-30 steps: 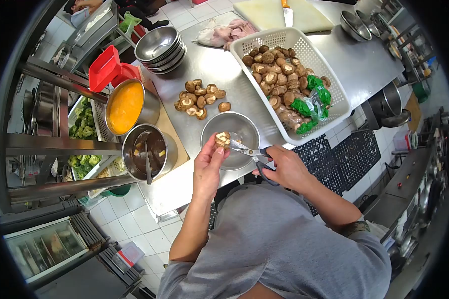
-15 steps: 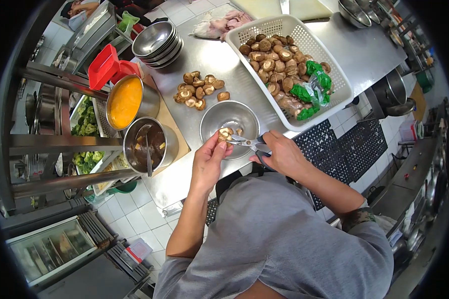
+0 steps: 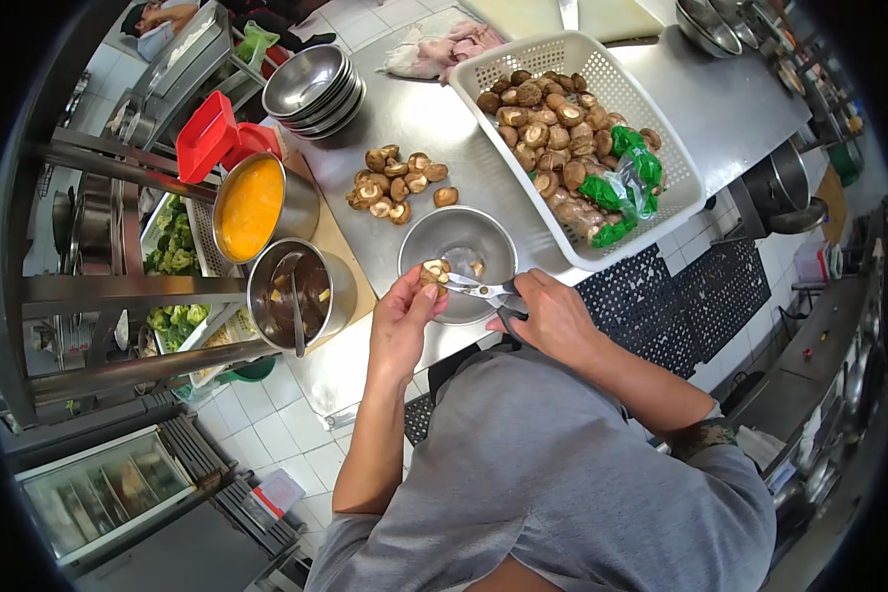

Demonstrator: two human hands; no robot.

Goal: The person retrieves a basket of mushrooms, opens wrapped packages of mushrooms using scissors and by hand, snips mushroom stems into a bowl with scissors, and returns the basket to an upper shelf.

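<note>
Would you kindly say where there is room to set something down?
Bare shiny steel tabletop lies right of the white rectangular plastic basket, and between it and the stacked round steel bowls. The left side, around two round steel pots, is crowded.

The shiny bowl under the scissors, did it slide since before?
No, the metal bowl sits in the same spot on the steel table, just as far from the stacked bowls.
</note>
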